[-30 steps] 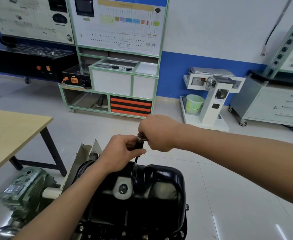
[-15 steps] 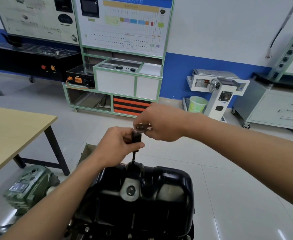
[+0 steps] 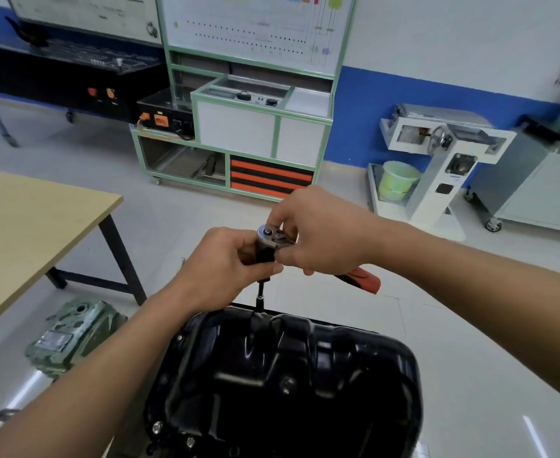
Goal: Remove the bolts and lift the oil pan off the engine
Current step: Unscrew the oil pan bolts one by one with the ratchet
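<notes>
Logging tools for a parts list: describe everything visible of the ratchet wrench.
The ratchet wrench has a round silver metal head, a red-and-black handle pointing right, and a dark extension standing nearly upright onto the far rim of the black oil pan. The left hand grips the extension below the head; the right hand pinches the head.

Pan (image 3: 282, 375): near side cut by bottom edge. Ratchet (image 3: 273, 235): handle middle hidden behind right hand (image 3: 321, 233), red grip end visible. Extension (image 3: 260, 292): top covered by left hand (image 3: 225, 262); tip seating at pan rim not discernible. Board (image 3: 255, 28) print: blurred, unreadable.
</notes>
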### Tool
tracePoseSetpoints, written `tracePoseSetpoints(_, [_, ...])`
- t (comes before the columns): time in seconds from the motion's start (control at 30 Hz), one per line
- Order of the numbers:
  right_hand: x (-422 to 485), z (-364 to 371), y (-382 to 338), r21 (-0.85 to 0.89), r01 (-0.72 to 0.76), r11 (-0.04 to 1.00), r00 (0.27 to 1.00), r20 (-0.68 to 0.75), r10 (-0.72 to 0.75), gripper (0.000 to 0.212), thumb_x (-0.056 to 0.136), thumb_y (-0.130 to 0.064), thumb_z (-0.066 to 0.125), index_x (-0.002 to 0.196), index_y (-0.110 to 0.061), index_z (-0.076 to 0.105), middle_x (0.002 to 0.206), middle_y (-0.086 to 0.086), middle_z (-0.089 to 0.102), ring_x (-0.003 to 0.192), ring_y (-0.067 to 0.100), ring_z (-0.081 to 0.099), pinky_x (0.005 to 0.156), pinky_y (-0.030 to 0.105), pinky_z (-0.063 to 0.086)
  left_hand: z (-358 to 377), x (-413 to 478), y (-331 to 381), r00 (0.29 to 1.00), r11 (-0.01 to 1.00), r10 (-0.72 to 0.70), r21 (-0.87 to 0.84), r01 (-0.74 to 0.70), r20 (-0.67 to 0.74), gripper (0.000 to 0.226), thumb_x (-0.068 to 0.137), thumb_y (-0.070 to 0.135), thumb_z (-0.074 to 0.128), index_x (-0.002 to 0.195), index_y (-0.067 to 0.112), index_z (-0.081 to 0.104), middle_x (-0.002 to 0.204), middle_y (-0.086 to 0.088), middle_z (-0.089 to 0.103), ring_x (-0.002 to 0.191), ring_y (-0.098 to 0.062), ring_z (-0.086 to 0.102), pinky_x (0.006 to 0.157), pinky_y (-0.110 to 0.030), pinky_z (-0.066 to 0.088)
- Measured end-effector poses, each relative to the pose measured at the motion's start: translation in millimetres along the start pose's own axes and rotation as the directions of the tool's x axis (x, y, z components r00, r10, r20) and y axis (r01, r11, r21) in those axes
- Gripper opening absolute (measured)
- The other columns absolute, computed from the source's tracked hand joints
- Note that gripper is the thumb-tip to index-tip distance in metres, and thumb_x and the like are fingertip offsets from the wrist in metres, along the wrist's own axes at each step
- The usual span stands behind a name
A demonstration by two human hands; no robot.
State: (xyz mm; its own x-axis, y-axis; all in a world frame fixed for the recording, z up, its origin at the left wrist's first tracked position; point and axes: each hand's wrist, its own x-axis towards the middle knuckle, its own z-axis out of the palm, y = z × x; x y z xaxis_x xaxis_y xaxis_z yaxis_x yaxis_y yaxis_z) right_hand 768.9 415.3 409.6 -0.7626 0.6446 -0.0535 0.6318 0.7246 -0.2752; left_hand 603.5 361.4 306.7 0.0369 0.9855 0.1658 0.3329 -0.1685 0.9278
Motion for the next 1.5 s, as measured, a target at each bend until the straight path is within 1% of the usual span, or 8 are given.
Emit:
tracePoseSetpoints(0.57, [-13.6,18.8,5.1,0.115,-0.08,0.99,0.996,0.05,0.075,0.009,0.083,-0.01,0.065,0.091,-0.006,0.067,0.061,0.006,0.07,0.048,0.011,0.067,0.058,0.039,0.06,15.8,-8.6,-13.9,0.998,0.997,0.059,0.041,-0.06,0.032,0.02,0.085,0.014,0.082,0.104,0.021,0.079,0.096,0.008,0.079,0.093,-0.014,0.076,0.091,-0.042,0.06])
tracePoseSetpoints(0.7, [-18.4,30.7,-3.8,0.276,-0.209,0.938,0.977,0.094,0.19,0.016,0.084,-0.003,0.058,0.097,0.002,0.066,0.072,0.016,0.073,0.053,0.016,0.072,0.058,0.04,0.062,25.5,-17.3,-14.4,0.99,0.985,0.112,0.143,-0.099,-0.084,0.016,0.083,0.017,0.083,0.084,0.032,0.076,0.076,0.003,0.076,0.07,-0.027,0.071,0.071,-0.047,0.058])
tracePoseSetpoints(0.83, [-24.3,45.3,-12.8,0.435,-0.321,0.841,0.947,0.157,0.28,0.011,0.087,0.002,0.055,0.097,0.005,0.057,0.086,0.022,0.068,0.058,0.025,0.074,0.047,0.029,0.05,32.3,-23.3,-16.2,0.974,0.965,0.143,0.245,-0.097,-0.176,0.01,0.063,0.028,0.066,0.069,0.025,0.073,0.057,-0.002,0.065,0.05,-0.016,0.041,0.05,-0.043,0.043])
tracePoseSetpoints(1.0, [-22.3,29.3,-12.7,0.027,-0.13,0.991,0.976,0.18,0.123,0.02,0.086,-0.007,0.065,0.101,0.005,0.065,0.087,0.02,0.073,0.082,0.031,0.072,0.064,0.039,0.056,37.0,-26.0,-9.5,0.98,0.967,0.1,0.247,-0.056,-0.17,0.012,0.074,0.027,0.085,0.07,0.029,0.074,0.058,0.007,0.065,0.051,-0.016,0.051,0.056,-0.027,0.049])
tracePoseSetpoints(1.1, [-16.7,16.7,-13.0,-0.218,0.019,0.976,0.962,0.27,0.042,0.018,0.086,-0.009,0.069,0.101,-0.001,0.066,0.084,0.011,0.072,0.079,0.023,0.069,0.062,0.035,0.054,26.5,-20.0,-8.4,1.0,0.996,-0.003,0.09,0.002,0.012,0.01,0.083,0.012,0.084,0.088,0.018,0.078,0.083,0.0,0.078,0.079,-0.018,0.074,0.077,-0.031,0.058])
tracePoseSetpoints(1.17, [-14.4,20.2,-16.4,-0.326,0.092,0.941,0.963,0.271,-0.001,0.016,0.087,-0.008,0.065,0.101,-0.001,0.06,0.083,0.008,0.062,0.067,0.018,0.057,0.047,0.029,0.04,20.0,-18.7,-8.7,0.998,0.998,-0.006,0.069,0.002,0.062,0.012,0.084,0.007,0.082,0.09,0.016,0.078,0.088,-0.004,0.078,0.082,-0.015,0.074,0.079,-0.026,0.057])
tracePoseSetpoints(1.3, [-11.3,36.4,-11.3,-0.39,0.141,0.91,0.983,0.166,-0.081,0.032,0.088,-0.005,0.064,0.097,-0.015,0.035,0.075,-0.002,0.032,0.059,0.014,0.036,0.047,0.028,0.022,21.8,-22.2,-14.2,1.0,0.999,0.02,0.042,-0.02,-0.012,0.011,0.081,0.004,0.083,0.087,0.01,0.077,0.086,-0.001,0.079,0.083,-0.021,0.075,0.079,-0.029,0.059])
tracePoseSetpoints(1.5, [9.3,24.7,13.5,-0.631,0.531,0.565,0.837,0.29,-0.464,0.027,0.099,-0.009,0.043,0.125,-0.015,0.047,0.103,0.006,0.066,0.073,0.029,0.05,0.055,0.033,0.025,38.1,-25.0,-20.9,0.963,0.986,0.031,0.168,0.015,-0.268,0.021,0.073,0.027,0.091,0.072,0.016,0.074,0.066,-0.002,0.072,0.069,-0.031,0.068,0.07,-0.042,0.057])
